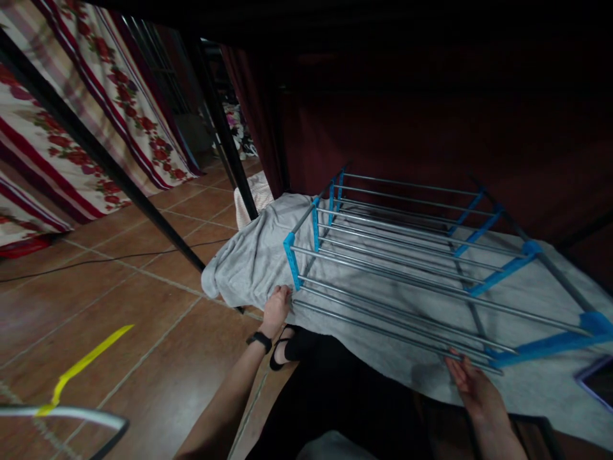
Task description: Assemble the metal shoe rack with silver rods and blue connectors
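Note:
A metal rack [402, 255] of silver rods and blue plastic side brackets lies flat on a grey blanket [249, 262] spread over a bed. My left hand [276, 310] is closed on the rack's near left end, by a blue bracket; a dark band sits on that wrist. My right hand [467, 380] grips the nearest rod at the rack's near right end, fingers curled around it.
Black bed-frame posts [225, 134] slant up at the left. Floral red-and-white curtains [71, 115] hang beyond. Terracotta floor tiles [119, 319] carry a yellow strip [81, 367] and a dark cable. A phone [598, 380] lies on the blanket at the far right.

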Tool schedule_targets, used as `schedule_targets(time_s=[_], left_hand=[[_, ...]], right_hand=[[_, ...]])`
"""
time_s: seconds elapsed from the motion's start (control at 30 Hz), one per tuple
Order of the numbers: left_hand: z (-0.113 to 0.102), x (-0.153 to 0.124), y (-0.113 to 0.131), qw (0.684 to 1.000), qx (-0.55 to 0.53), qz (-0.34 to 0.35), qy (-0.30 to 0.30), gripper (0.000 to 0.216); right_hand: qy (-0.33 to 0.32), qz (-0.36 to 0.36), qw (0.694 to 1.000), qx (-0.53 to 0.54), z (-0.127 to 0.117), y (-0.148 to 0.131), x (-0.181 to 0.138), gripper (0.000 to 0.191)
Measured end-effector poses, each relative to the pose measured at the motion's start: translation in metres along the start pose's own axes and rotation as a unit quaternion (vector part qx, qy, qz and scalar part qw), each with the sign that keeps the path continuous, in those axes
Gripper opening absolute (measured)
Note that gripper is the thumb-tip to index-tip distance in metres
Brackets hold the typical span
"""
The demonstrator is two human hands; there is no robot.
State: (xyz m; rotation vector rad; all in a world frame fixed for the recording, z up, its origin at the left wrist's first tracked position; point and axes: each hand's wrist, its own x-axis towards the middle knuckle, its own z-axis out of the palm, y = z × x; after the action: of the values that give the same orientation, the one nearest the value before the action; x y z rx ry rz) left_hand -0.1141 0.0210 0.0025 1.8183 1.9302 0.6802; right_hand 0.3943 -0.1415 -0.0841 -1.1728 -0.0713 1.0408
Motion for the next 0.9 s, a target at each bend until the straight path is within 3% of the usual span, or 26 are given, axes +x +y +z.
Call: schedule_targets(time_s=[0.1, 0.17, 0.3, 0.47, 0.67, 0.9], left_hand=[[-0.002, -0.004, 0.002, 0.999, -0.044, -0.001, 0.005, 0.022], [-0.004, -0.009, 0.003, 0.988, -0.149, -0.033, 0.016, 0.019], [-0.001, -0.021, 0.004, 0.925, -0.357, -0.125, 0.019, 0.005], [0.010, -0.034, 0.014, 0.850, -0.493, -0.189, -0.009, 0.028], [0.016, -0.027, 0.023, 0.780, -0.577, -0.244, -0.010, 0.022], [0.021, -0.024, 0.025, 0.761, -0.591, -0.267, 0.021, 0.016]], right_hand=[[-0.003, -0.005, 1.000, 0.002, 0.000, 0.000, -0.001, 0.026], [-0.005, -0.007, 1.000, 0.004, 0.001, -0.001, -0.002, 0.026], [-0.006, -0.003, 1.000, 0.007, 0.003, 0.000, -0.002, 0.030], [0.003, 0.000, 1.000, 0.005, 0.003, -0.001, -0.002, 0.030], [-0.004, 0.023, 1.000, -0.010, 0.001, -0.004, -0.004, 0.031], [-0.020, 0.031, 0.999, -0.012, -0.004, -0.004, -0.012, 0.027]])
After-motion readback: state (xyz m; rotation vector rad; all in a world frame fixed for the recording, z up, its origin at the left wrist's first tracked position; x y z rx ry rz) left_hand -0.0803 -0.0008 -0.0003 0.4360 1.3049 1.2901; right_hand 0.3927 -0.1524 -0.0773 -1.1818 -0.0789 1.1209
